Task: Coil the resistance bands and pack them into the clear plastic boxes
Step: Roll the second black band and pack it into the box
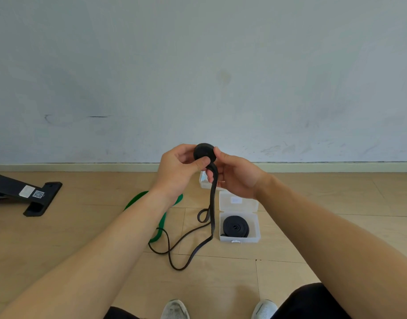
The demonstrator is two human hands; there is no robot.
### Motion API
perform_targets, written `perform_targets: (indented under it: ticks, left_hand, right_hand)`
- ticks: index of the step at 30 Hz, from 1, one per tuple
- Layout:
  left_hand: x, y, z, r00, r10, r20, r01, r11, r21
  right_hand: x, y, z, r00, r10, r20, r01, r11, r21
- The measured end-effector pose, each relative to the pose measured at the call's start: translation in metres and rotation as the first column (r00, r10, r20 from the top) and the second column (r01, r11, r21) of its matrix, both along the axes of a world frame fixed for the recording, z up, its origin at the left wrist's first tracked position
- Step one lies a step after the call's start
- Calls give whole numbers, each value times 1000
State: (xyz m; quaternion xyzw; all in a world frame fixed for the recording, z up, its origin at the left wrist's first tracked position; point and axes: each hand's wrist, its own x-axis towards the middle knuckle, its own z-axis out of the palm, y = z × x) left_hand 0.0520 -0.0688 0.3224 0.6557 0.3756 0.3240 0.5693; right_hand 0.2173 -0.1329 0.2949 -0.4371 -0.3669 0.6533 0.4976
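Both hands are up in front of the wall, well above the box, working one black band. The left hand grips the coil, thumb pressed across its near face, and that pinch looks like what keeps the wound turns from springing loose. The right hand is curled round the coil's other side, with a finger hooked on the tail just below, probably guiding it flat onto the roll. The tail drops to the floor just left of the box and wanders there in slack loops, so I'd say there's a good length left to wind. Holding the coil high lets the loose part hang under its own weight instead of twisting. The box lies with its lid thrown back, and a coiled black band is already packed inside. Beyond the box, half hidden behind the hands, sits a second box, likely meant for this coil. Further left of the box, past the tail, a green band lies uncoiled on the floor, a job not yet done.
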Motion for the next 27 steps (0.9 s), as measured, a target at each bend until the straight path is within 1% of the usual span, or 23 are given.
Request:
perform_targets:
  ticks: [2,3,7,11,13,15,17,19,23,27]
  left_hand:
    - [0,1,3,1000,19,13,-19,1000,0]
    - [-1,2,5,1000,30,3,-30,1000,11]
    - [-4,2,11,1000,2,-17,-2,1000,24]
    - [-6,4,15,998,-20,-56,22,999,38]
    - [-9,10,18,989,-34,-147,50,992,112]
    - [-16,17,20,958,-41,-285,105,971,213]
    - [-21,22,23,900,-51,-432,193,937,292]
    - [-24,24,24,840,-71,-537,279,907,317]
    - [-22,21,28,750,-75,-657,386,857,343]
    - [-18,19,31,683,-70,-727,468,807,362]
  right_hand:
    - [-1,0,2,1000,-5,-22,5,1000,9]
    - [0,0,3,1000,7,-5,-7,1000,4]
    - [2,0,7,984,118,134,-115,993,-29]
    - [3,1,7,977,177,122,-171,984,-60]
    - [4,1,6,976,189,109,-181,980,-78]
    - [6,2,5,972,205,118,-194,976,-95]
    - [7,2,4,964,227,136,-210,969,-131]
    - [7,3,4,958,242,154,-215,961,-171]
    - [6,4,4,949,260,180,-213,947,-242]
    - [7,3,7,940,288,185,-232,933,-275]
